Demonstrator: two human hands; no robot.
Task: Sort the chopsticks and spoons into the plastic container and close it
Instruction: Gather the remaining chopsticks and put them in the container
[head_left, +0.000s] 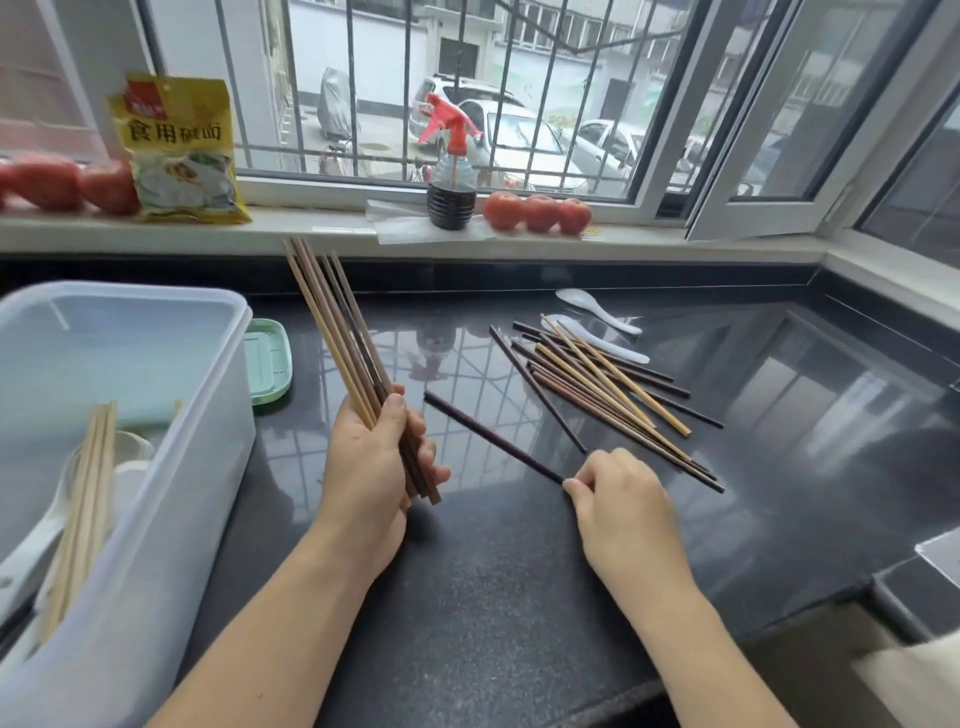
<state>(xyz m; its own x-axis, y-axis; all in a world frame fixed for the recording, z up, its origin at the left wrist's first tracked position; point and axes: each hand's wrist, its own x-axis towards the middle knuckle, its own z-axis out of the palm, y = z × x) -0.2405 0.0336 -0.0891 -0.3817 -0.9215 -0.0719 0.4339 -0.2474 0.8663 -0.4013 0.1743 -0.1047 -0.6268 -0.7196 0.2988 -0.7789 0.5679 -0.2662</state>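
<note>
Gripping a bundle of brown chopsticks (347, 347) near its lower end, the left hand (375, 467) has its thumb and fingers curled round the sticks, which fan upward and away from the fingers toward the windowsill (322, 236). The right hand (621, 499) pinches the near end of a single dark chopstick (493, 436) between fingertips (571, 486) pressed together; the stick slants up and leftward from the pinch, its far end pointing toward the left hand's fingers but apart from them. Just beyond the right hand's knuckles lies the loose pile of chopsticks (602, 392) on the black counter (493, 597), and past the pile two white spoons (597, 312) rest on the counter, one partly under the sticks. To the outer side of the left hand stands the plastic container (171, 467), open, with pale chopsticks (85, 499) and white spoons (41, 535) inside. A green lid (269, 361) lies beside the container, beyond the left fingers. On the windowsill sit tomatoes (537, 212), a spray bottle (451, 171) and a yellow packet (179, 150).
</note>
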